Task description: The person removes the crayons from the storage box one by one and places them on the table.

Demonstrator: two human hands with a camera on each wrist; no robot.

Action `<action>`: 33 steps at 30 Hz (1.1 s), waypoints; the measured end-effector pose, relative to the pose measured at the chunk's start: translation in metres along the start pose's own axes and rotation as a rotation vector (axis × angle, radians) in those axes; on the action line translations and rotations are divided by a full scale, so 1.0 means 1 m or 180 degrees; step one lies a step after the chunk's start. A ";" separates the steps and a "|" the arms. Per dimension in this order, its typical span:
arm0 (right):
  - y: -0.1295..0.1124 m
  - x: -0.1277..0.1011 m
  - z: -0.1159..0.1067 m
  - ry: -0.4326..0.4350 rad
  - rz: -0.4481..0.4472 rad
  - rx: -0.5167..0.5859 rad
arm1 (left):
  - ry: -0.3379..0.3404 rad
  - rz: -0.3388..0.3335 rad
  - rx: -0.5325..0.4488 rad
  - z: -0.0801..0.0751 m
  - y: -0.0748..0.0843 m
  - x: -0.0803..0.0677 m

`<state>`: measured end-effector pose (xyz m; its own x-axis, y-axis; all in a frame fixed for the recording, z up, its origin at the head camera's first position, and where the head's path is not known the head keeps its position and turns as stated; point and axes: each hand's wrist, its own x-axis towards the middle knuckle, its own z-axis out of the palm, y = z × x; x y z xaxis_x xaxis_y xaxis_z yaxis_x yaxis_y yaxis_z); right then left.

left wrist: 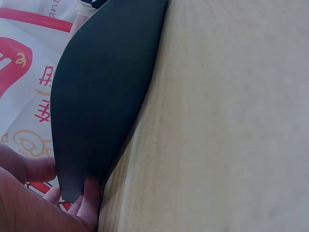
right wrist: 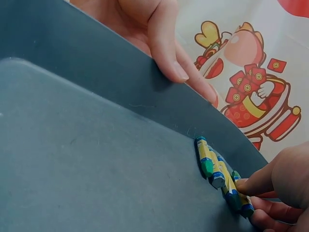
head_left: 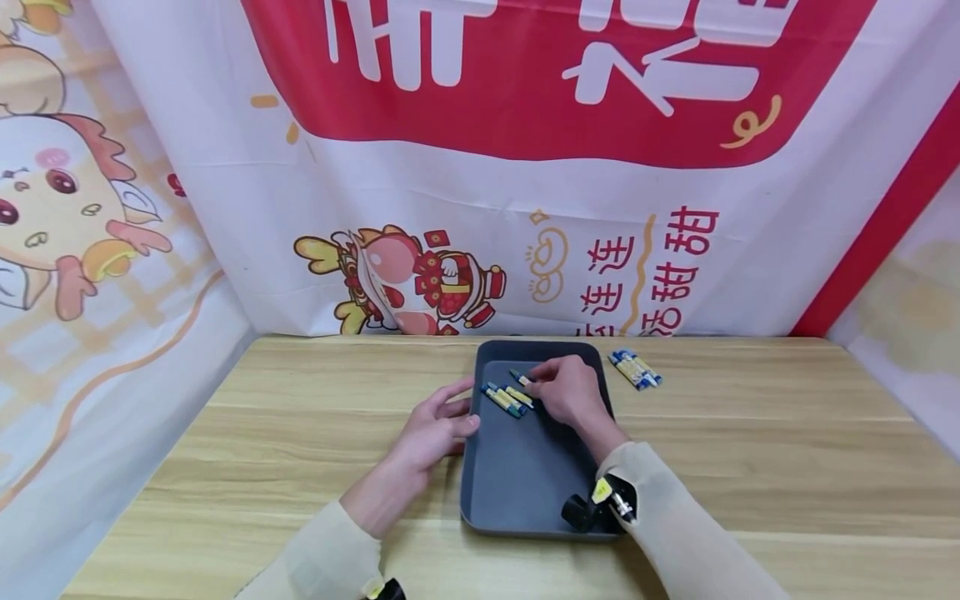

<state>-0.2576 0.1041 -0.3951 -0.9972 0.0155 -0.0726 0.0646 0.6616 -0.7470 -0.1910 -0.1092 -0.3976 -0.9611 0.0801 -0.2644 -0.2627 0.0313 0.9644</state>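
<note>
A dark grey tray (head_left: 525, 492) stands lengthwise on the table. My left hand (head_left: 431, 432) grips its left wall, thumb over the rim on the inside and fingers along the outside. Inside the tray, near its far left part, several crayons (right wrist: 204, 157) with yellow and blue wrappers lie side by side; a green tip shows on one. My right hand (head_left: 567, 392) reaches over the tray and pinches another crayon (right wrist: 246, 207) between thumb and fingers, close beside that row. Part of this crayon is hidden by the fingertips.
More crayons (head_left: 635, 369) lie in a small group on the wooden table (head_left: 750, 433), right of the tray's far end. A printed cloth (head_left: 225, 167) hangs behind the table's back edge. A wrist camera (head_left: 592, 508) on my right arm hangs over the tray's near right corner.
</note>
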 end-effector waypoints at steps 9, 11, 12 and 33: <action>-0.001 0.001 0.001 -0.0034 0.0039 -0.0180 | -0.0021 -0.0033 0.0008 0.000 0.001 -0.001; 0.000 0.001 0.001 -0.0040 0.0021 -0.0200 | -0.0025 -0.0043 0.0010 0.000 0.001 -0.001; 0.000 0.001 0.001 -0.0044 0.0009 -0.0203 | -0.0024 -0.0048 0.0011 0.000 0.001 -0.001; -0.002 -0.004 -0.007 0.0036 -0.0237 0.0178 | -0.0001 -0.0049 0.0024 -0.001 0.001 -0.001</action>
<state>-0.2541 0.1080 -0.3892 -0.9997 -0.0236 -0.0081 -0.0082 0.6184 -0.7859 -0.1903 -0.1102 -0.3967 -0.9569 0.0799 -0.2791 -0.2767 0.0400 0.9601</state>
